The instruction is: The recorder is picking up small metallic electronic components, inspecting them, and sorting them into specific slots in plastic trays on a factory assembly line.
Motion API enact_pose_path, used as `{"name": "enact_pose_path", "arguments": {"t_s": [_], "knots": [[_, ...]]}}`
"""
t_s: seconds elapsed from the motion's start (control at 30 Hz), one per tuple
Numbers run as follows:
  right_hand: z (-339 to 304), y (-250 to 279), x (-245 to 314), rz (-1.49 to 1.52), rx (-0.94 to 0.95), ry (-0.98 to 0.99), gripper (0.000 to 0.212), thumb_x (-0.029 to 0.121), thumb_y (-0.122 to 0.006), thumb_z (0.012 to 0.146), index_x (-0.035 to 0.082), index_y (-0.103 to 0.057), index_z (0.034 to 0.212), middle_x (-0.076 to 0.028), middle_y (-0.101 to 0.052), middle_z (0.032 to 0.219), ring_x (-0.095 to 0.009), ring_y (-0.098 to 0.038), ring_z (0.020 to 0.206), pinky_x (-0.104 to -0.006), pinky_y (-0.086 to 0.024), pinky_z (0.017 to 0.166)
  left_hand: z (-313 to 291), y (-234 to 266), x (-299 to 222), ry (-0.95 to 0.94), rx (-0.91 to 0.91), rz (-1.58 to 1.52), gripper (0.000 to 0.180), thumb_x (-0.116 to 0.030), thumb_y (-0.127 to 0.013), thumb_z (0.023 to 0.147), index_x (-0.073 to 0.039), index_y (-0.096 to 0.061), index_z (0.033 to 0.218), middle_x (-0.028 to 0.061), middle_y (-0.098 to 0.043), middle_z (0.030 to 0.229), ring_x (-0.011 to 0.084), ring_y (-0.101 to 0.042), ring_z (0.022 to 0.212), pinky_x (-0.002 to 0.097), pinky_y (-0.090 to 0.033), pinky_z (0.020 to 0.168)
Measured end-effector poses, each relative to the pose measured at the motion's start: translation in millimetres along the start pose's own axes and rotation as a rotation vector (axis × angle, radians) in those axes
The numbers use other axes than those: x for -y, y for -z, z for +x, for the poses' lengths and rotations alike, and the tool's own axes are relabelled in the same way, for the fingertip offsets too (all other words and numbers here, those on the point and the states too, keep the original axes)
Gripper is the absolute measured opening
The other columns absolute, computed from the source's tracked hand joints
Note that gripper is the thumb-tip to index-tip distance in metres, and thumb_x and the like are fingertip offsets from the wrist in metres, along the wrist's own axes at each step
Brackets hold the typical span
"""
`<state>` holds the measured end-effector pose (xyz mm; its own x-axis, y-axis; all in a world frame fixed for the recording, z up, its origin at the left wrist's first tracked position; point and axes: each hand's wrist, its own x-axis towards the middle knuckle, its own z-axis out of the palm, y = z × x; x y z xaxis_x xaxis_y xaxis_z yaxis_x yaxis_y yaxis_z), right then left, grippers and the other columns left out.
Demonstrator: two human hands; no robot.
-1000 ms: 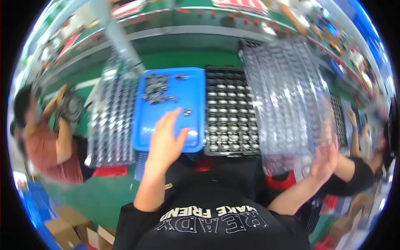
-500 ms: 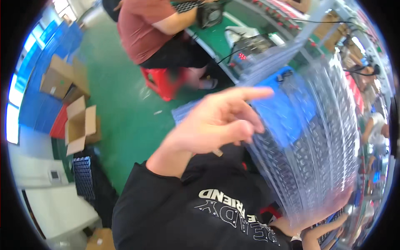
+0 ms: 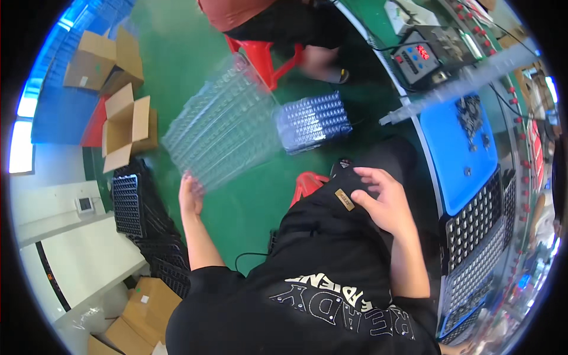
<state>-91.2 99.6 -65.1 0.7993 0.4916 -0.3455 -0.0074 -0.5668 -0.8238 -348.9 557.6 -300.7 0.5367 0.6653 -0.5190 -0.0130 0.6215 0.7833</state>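
Note:
My left hand, out over the green floor on the left, pinches the near corner of a clear plastic blister tray. The tray is slightly blurred and reaches away from me, its far end close to a red stool. My right hand is above my lap, fingers apart and curved, holding nothing. Beyond the held tray's right edge, a stack of clear blister trays sits low near the floor.
At right, the bench bears a blue tray with small dark parts, black gridded trays and a control box with a red display. A co-worker sits ahead on the red stool. Cardboard boxes stand left.
My view has swung left. The clear plastic earlier over the bench at right is no longer there; my left hand, empty before, now holds a clear tray out left. My right hand is over my lap.

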Motion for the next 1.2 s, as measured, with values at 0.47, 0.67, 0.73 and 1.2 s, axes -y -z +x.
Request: {"name": "enact_pose_path", "arguments": {"t_s": [0.47, 0.67, 0.73, 1.2], "knots": [[90.6, -40.7, -80.8, -0.548, -0.375, 0.363, 0.012, 0.004, -0.071, 0.073, 0.011, -0.074, 0.083, -0.005, -0.074, 0.097, -0.027, -0.061, 0.091, -0.0384, -0.047, 0.088, 185.3, -215.3, 267.6, 0.373, -0.082, 0.260, 0.054, -0.016, -0.061, 0.099, -0.012, -0.043, 0.149, 0.0076, -0.069, 0.099, 0.0181, -0.066, 0.072, 0.0317, -0.050, 0.054], [109.0, -35.3, -82.6, -0.559, -0.301, 0.367, 0.014, 0.004, -0.067, 0.072, 0.010, -0.074, 0.083, -0.004, -0.074, 0.096, -0.026, -0.059, 0.085, -0.0361, -0.046, 0.083, 244.7, -263.1, 348.0, 0.215, -0.201, 0.557, 0.054, -0.013, -0.064, 0.097, -0.008, -0.047, 0.148, 0.0155, -0.071, 0.109, 0.0233, -0.070, 0.085, 0.0349, -0.056, 0.073], [112.5, -32.7, -84.0, -0.550, -0.287, 0.361, 0.016, 0.004, -0.067, 0.071, 0.010, -0.074, 0.084, -0.004, -0.073, 0.096, -0.026, -0.059, 0.084, -0.0359, -0.046, 0.082, 243.3, -259.1, 356.6, 0.173, -0.273, 0.998, 0.058, -0.018, -0.067, 0.095, -0.007, -0.048, 0.148, 0.0184, -0.069, 0.123, 0.0293, -0.069, 0.107, 0.0380, -0.053, 0.092], [119.3, -24.8, -95.7, -0.532, -0.253, 0.342, 0.016, 0.011, -0.070, 0.069, 0.015, -0.076, 0.084, 0.002, -0.074, 0.097, -0.021, -0.060, 0.078, -0.0336, -0.044, 0.079, 269.6, -232.9, 363.7, 0.199, -0.285, 1.012, 0.054, -0.020, -0.060, 0.094, -0.014, -0.053, 0.147, 0.0168, -0.070, 0.125, 0.0324, -0.068, 0.114, 0.0419, -0.052, 0.100]]}}
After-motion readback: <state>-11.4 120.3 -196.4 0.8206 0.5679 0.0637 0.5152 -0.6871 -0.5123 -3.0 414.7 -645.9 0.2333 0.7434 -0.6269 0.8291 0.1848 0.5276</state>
